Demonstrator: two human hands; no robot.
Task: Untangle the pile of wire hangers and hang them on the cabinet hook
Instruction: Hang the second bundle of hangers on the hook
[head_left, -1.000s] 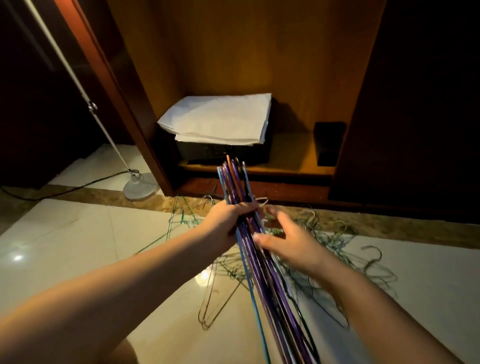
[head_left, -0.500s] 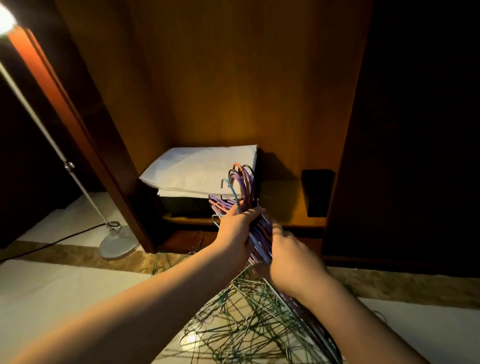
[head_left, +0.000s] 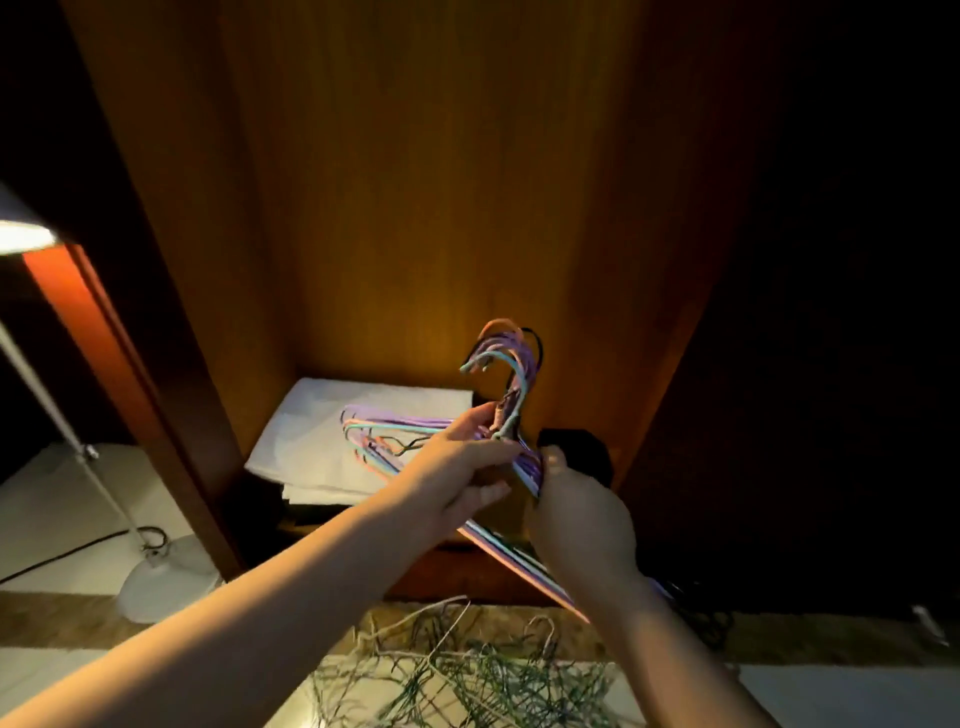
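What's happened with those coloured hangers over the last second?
The bundle of coloured hangers has been raised from low over the floor to in front of the open cabinet, and turned so its hooks point up. The left hand and right hand both keep their grip on it. The green tangled pile still lies on the floor, and the white cloth and lamp have not moved.

We see a dim, soft picture. A bright lamp (head_left: 22, 236) far left of the left hand (head_left: 457, 467) glows; right of it all is black.
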